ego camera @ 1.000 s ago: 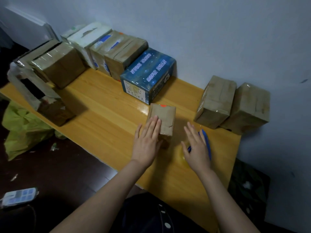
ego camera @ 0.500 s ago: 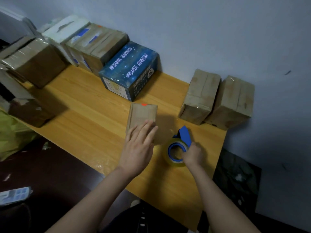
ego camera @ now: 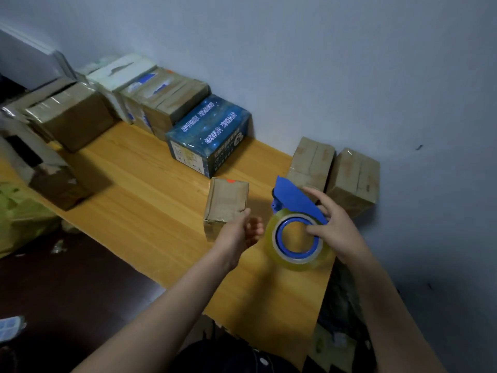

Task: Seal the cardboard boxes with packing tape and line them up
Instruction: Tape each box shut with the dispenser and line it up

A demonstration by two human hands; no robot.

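- Right now my right grip (ego camera: 336,227) is grasping the blue tape dispenser (ego camera: 293,195): the thumb is hooked inside the core of its clear tape roll (ego camera: 298,261), and the fingers curl over the blue guard.
- I hold the dispenser over the right edge of the table (ego camera: 134,179), roll end toward me.
- My left grip (ego camera: 239,232) is released, palm turned toward the dispenser, fingers loosely bent and holding nothing.
- It hovers just beside the near right corner of the small cardboard box (ego camera: 227,203); I cannot tell whether the thumb touches it.
- That small box lies on the table toward the right edge, with an orange mark at its far end.
- Just beyond it sits the blue printed box (ego camera: 209,133), last in a row of taped boxes (ego camera: 161,98) along the far edge.
- At the far right corner a taped brown box (ego camera: 312,162) and a second brown box (ego camera: 352,179) stand side by side, touching.
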